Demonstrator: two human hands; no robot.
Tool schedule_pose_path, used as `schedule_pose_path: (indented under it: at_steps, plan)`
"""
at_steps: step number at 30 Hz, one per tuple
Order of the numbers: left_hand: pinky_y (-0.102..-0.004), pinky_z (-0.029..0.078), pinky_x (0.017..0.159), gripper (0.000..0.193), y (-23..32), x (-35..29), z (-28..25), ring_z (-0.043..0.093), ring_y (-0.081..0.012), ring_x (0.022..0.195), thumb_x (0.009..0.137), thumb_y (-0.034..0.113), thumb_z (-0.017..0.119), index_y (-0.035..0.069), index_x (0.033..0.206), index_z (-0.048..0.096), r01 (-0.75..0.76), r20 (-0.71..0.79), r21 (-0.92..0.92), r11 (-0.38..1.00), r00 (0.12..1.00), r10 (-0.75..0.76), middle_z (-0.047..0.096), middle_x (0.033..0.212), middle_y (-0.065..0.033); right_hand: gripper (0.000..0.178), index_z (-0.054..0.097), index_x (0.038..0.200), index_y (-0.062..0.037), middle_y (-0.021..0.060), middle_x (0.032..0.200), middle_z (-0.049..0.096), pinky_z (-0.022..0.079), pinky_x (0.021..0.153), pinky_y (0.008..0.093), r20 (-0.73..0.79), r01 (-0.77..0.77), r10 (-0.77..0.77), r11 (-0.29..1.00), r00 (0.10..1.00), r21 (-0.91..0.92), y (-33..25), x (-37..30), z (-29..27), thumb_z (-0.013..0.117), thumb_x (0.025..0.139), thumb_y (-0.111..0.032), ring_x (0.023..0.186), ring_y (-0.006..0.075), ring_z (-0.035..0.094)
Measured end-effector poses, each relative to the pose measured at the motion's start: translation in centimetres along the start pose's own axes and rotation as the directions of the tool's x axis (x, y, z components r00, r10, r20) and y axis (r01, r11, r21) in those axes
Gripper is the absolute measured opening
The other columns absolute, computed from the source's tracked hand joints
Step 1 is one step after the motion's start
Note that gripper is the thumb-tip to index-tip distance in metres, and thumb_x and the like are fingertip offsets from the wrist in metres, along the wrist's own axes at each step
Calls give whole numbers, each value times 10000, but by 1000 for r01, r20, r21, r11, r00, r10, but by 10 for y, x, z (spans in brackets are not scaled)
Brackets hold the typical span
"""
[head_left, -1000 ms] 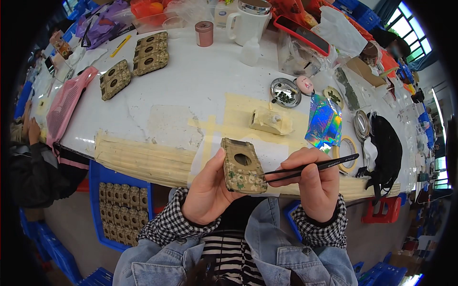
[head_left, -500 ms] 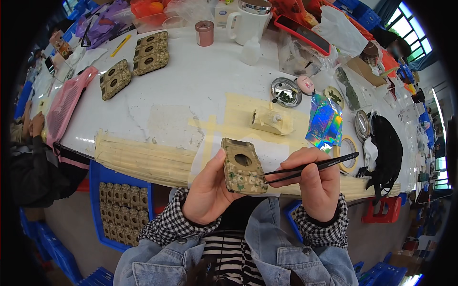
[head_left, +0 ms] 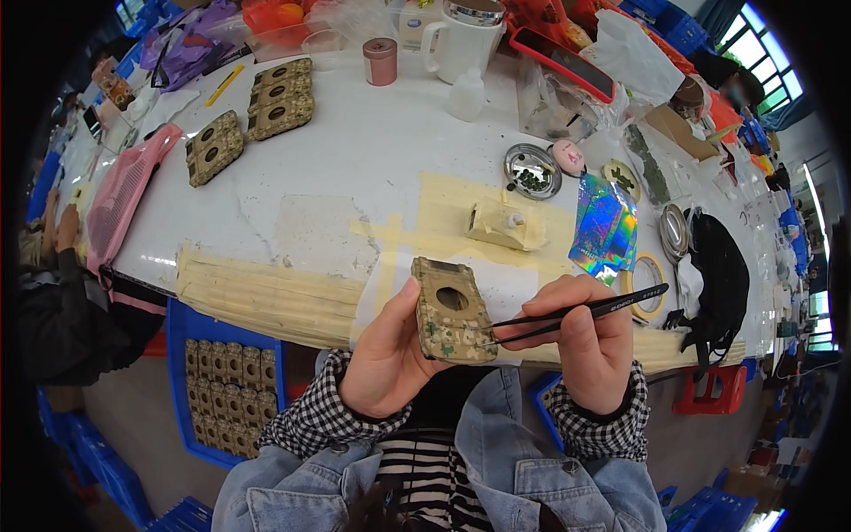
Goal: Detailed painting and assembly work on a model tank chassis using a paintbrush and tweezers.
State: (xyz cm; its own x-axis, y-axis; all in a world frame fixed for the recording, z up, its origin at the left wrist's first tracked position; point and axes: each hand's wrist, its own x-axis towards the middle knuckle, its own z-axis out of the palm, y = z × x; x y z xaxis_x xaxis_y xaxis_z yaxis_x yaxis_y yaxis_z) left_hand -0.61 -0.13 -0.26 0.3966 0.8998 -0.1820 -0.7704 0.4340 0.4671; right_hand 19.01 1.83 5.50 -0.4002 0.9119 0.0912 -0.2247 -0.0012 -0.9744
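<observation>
My left hand point(head_left: 381, 362) grips a camouflage-patterned casing point(head_left: 463, 335) by its left side, above the table's near edge. The casing is flat and oblong, with a round opening in its upper half. In my right hand point(head_left: 592, 350) is a pair of black tweezers point(head_left: 612, 306), pinched between thumb and fingers. Their slim tips are slightly apart at the casing's lower right part. Whether they hold a tiny piece there is too small to tell. Beyond the casing, a tape-covered block point(head_left: 498, 232) sits on yellowish masking tape.
A round metal dish point(head_left: 532, 173) holds small dark green bits. Similar casings point(head_left: 280, 105) lie at the back left, and a blue crate point(head_left: 182, 381) at lower left holds more. Rightward are a holographic sheet point(head_left: 605, 226), a tape roll point(head_left: 651, 285) and a black bag point(head_left: 720, 284).
The tweezers have turned slightly in my right fingers, and their two arms show more separately. My left hand and the casing are almost still. At far left, another person's hand has shifted a little.
</observation>
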Motion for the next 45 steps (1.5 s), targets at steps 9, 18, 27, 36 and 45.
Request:
schedule_pose_path:
  at_steps: [9,18,27,36,45]
  plan:
    - [-448,469,983,541,0,0,1,508,-246,1181,1008,414,266,32,1385,332,-8,1,23,1000,1000,7,399,1403,-133,293,519,1039,96,180,1005,594,569,807,346,-6,0,0,1000,1000,0,0,-1,0,449,987,-184,953,271,653]
    - [-428,489,956,552,0,-1,1,494,-245,1198,1008,420,259,34,1399,312,-14,-16,51,999,1000,15,378,1422,-126,296,521,1034,91,174,997,596,567,806,338,-5,4,-4,1000,1000,-5,1,-1,0,456,985,-195,952,261,653]
    - [-431,468,973,547,0,0,-1,493,-249,1196,1008,409,270,29,1399,314,-16,-11,59,998,1000,17,382,1419,-132,289,520,1037,87,171,992,599,569,799,332,2,15,-15,1000,1000,-14,2,-1,0,455,985,-189,946,258,655]
    - [-428,462,974,550,1,-1,2,481,-255,1207,1009,400,269,24,1409,299,-54,-14,99,994,998,56,378,1422,-136,309,539,1010,89,173,972,612,578,787,332,-22,22,-22,1000,1000,-17,2,1,1,446,989,-205,928,251,661]
    - [-429,470,966,550,2,0,2,470,-249,1215,1010,399,254,24,1411,292,-70,-18,131,989,997,73,368,1425,-132,321,552,995,87,170,926,639,580,765,321,-35,22,-24,999,999,-50,3,2,2,434,995,-212,873,233,676]
